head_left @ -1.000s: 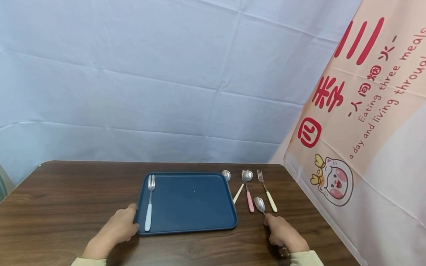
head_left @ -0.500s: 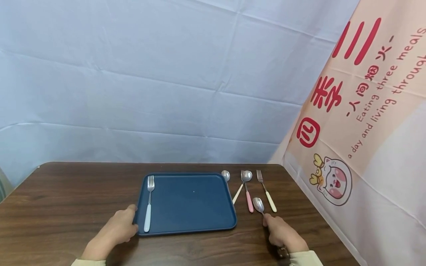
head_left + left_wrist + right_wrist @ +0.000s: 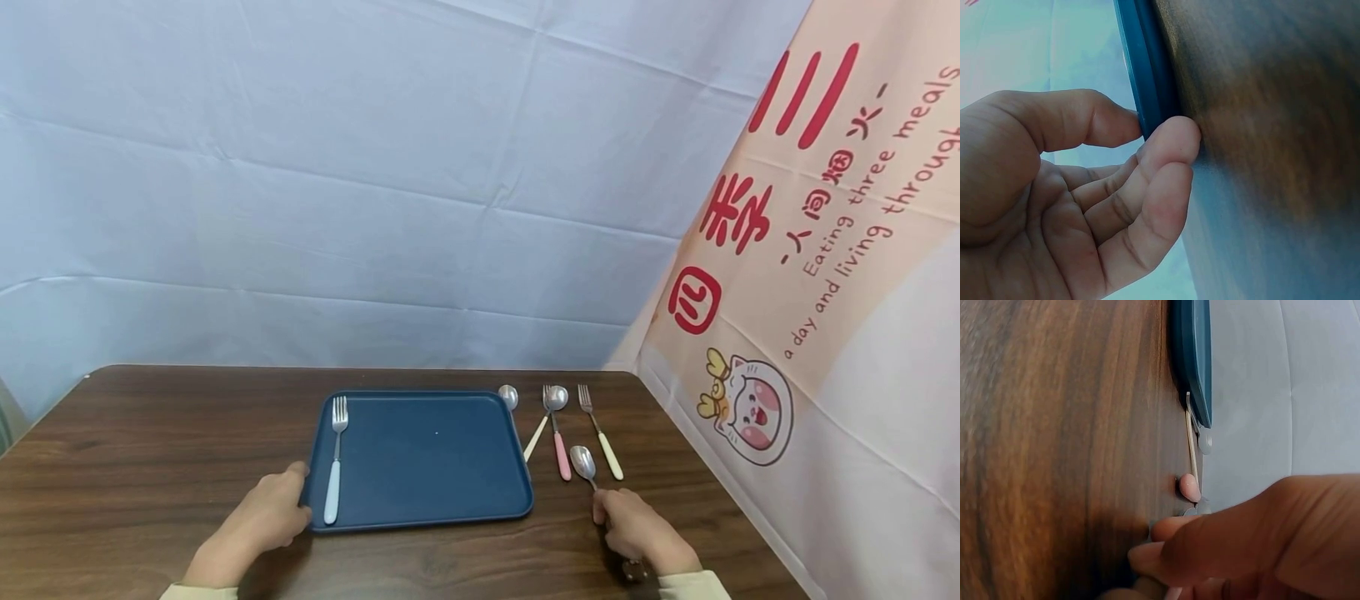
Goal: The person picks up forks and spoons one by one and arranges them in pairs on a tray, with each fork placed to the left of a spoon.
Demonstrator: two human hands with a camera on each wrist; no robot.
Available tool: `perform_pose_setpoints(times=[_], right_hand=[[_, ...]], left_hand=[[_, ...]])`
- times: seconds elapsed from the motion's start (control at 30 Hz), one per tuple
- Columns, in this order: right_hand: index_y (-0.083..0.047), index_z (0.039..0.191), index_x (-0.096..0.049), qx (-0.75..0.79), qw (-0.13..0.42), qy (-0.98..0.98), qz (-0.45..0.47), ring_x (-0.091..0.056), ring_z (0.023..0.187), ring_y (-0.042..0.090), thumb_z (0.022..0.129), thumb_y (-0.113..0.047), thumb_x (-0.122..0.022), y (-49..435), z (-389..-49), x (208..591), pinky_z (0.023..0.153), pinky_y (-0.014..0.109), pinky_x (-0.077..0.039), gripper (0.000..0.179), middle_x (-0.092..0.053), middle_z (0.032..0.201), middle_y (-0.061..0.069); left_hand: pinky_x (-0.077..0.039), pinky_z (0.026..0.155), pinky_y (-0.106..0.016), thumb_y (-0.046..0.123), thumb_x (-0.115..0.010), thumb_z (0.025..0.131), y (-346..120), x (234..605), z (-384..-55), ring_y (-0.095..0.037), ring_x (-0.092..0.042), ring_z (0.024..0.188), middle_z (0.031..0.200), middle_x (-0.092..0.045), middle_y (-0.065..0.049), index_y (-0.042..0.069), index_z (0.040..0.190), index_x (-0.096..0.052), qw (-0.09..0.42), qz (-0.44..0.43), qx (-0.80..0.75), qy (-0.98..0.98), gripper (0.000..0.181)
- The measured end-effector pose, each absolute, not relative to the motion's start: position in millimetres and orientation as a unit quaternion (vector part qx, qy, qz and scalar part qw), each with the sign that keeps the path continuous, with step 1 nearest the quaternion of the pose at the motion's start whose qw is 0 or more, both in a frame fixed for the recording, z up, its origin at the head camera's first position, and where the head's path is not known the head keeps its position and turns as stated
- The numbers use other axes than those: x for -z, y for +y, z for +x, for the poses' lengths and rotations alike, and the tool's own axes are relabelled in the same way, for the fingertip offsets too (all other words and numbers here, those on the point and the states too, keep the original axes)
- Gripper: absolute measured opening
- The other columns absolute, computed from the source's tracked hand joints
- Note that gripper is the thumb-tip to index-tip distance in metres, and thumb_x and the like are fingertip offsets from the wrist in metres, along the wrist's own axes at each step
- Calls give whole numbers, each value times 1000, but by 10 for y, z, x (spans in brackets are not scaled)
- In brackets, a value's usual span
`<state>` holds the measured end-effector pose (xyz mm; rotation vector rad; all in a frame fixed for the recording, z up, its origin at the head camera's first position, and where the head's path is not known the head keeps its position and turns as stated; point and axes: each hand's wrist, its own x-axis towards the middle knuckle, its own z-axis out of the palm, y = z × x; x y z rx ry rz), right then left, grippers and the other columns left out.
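In the head view my left hand [image 3: 266, 510] is at the near-left corner of a dark blue tray [image 3: 435, 467]. The left wrist view shows its thumb on top and fingertips beneath the tray's rim [image 3: 1147, 69], pinching it. A fork [image 3: 336, 458] with a pale blue handle lies along the tray's left side, tines away from me. To the right of the tray, my right hand [image 3: 637, 527] pinches a spoon [image 3: 582, 461] by its handle. Its metal bowl points away from me, and most of the handle is hidden by the fingers.
Beyond the right hand lie a pink-handled spoon [image 3: 561, 454], a cream-handled fork [image 3: 609, 454] and another cream handle [image 3: 536, 438] crossing under the pink spoon. One more spoon [image 3: 508, 395] sits against the tray's far-right corner. Cloth [image 3: 337, 208] hangs behind the wooden table [image 3: 150, 442].
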<state>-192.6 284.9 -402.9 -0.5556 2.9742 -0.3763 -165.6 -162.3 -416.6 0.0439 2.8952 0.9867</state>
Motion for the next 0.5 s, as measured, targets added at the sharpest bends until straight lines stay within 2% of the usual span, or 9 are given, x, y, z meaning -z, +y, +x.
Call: perform_pose_setpoints(times=[0.4,0.5], right_hand=[[-8,77,-55,168,76,962,-202,-42,57,14,61,11,-56,2846,-1981,3972,54,29,-39,24,-46,65,1],[-8,78,-55,194,75,958,-197,-42,56,14,62,10,-56,2817,-1978,3903,53,29,-37,24,-44,63,0]], left_hand=[[-42,44,-30,-3,-56,79,-1631,4164,-1662,-16,-52,41,69,-55,-12,-20,126,-35,51,8,-325,944,54],[-42,44,-31,-3,-56,80,-1629,4157,-1665,-16,-53,42,75,-57,-17,-20,127,-34,56,4,-324,944,55]])
